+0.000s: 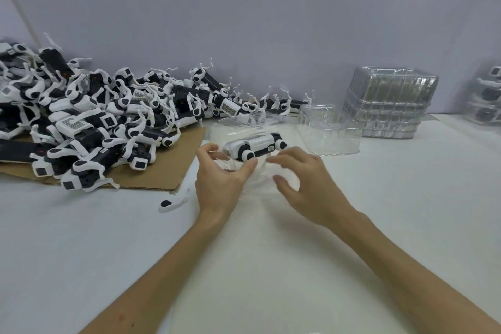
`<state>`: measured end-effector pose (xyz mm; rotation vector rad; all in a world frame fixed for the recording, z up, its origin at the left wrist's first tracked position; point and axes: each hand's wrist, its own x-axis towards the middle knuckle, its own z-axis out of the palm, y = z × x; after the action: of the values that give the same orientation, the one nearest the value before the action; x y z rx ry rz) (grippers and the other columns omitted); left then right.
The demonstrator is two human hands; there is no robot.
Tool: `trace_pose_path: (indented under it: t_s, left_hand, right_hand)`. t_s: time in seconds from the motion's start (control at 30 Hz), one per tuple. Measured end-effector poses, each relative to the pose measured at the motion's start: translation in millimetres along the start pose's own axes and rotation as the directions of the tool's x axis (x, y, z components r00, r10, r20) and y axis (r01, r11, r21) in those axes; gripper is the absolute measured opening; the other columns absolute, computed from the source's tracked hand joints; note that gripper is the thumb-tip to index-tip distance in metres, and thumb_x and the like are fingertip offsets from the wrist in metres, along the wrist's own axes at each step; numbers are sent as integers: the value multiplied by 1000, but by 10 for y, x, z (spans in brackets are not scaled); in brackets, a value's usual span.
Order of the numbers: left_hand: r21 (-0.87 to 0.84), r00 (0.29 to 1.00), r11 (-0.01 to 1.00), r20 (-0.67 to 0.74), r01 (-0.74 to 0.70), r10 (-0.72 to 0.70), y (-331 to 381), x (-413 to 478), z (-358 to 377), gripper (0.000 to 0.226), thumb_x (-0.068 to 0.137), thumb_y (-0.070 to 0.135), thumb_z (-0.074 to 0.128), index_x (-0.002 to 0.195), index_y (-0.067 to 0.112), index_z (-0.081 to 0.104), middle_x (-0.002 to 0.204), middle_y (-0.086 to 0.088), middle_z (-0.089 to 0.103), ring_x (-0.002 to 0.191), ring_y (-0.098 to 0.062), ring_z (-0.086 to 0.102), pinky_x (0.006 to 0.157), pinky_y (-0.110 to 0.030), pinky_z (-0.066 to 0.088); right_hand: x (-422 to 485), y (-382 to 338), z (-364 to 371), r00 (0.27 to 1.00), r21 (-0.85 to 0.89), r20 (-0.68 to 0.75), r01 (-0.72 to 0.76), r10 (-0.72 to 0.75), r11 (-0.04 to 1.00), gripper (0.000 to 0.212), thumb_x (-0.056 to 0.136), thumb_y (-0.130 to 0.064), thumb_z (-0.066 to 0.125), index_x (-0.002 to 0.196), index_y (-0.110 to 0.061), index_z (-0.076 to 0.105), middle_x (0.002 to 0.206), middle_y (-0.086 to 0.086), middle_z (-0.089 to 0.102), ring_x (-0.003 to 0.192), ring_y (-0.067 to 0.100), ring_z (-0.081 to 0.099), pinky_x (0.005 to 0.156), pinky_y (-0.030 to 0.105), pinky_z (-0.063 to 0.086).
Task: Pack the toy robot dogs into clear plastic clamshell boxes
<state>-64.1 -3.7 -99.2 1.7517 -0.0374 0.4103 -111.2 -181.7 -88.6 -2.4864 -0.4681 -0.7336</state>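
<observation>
Just right of the pile (89, 116) of loose dogs, a white-and-black toy robot dog (254, 148) is kept in a clear clamshell box (230, 127), which is pinched by the left hand (219, 179). Further right, whether the fingers of the right hand (306, 184) grasp it cannot be told. The light, flimsy, slippery shell is probably best held by its rims.

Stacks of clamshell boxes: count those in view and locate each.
2. A stack of empty boxes stands at the right rear; a stack of packed boxes sits at the far right edge, cut off. More may be hidden.
</observation>
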Motion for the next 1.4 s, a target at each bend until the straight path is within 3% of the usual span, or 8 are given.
trace_pose_path:
  t_s: [0.13,0.3,0.57,0.77,1.03,1.13,1.23,1.4]
  left_hand:
    - [-248,920,893,218,376,-326,56,197,-196,71,71,37,89,126,18,49,111,-5,66,68,-10,71,58,-29,57]
    - [-274,780,766,456,582,-429,15,247,-242,32,73,37,85,98,18,77,110,-12,69,83,-29,70,65,-38,60]
    - [-189,737,778,509,599,-444,28,201,-216,48,64,60,81,96,25,75,111,-9,72,94,-34,74,77,-47,62]
    - [-265,929,909,273,322,-250,80,169,-186,52,93,44,66,137,32,40,127,3,51,106,-15,62,68,-38,64]
    - [-118,935,969,311,216,-171,-4,155,-133,18,94,35,67,111,33,63,125,6,58,117,-15,59,95,-46,56]
    - [-59,942,982,300,178,-153,-14,168,-134,19,94,34,66,113,29,64,115,11,63,114,-15,60,104,-48,49]
    - [-33,941,984,302,173,-155,14,129,-112,27,95,32,65,121,26,62,114,11,63,111,-15,62,102,-47,50]
    - [-33,936,987,324,158,-139,64,63,-74,30,98,29,62,127,24,60,112,2,64,104,-22,66,88,-43,56]
  right_hand:
    - [75,86,-140,960,209,-239,-93,143,973,37,91,-22,63,128,-23,63,121,-8,54,104,6,60,93,19,44]
    - [105,303,-244,818,627,133,-507,559,592,63,84,-54,57,143,-34,44,139,-8,50,123,14,56,104,37,44]
    - [123,376,-214,708,658,342,-649,617,380,41,95,-38,64,132,-22,58,113,-3,63,80,10,64,68,28,51]
    - [139,421,-245,677,732,181,-577,714,362,24,95,-32,60,117,-22,64,104,-6,60,87,19,59,72,31,44]
    - [144,519,-254,489,628,263,-741,832,237,32,91,-42,62,112,-17,62,98,2,54,71,23,49,61,33,38]
    - [147,506,-253,509,600,236,-746,828,287,25,95,-40,57,110,-20,61,108,3,58,79,24,55,67,34,40]
    - [81,450,-210,692,289,-40,-682,720,672,26,99,-34,55,122,-23,61,126,-1,57,105,20,58,93,41,45]
    - [67,125,-239,981,-43,-176,-94,85,995,38,97,-30,51,131,-21,64,137,-4,56,122,16,55,106,43,42]
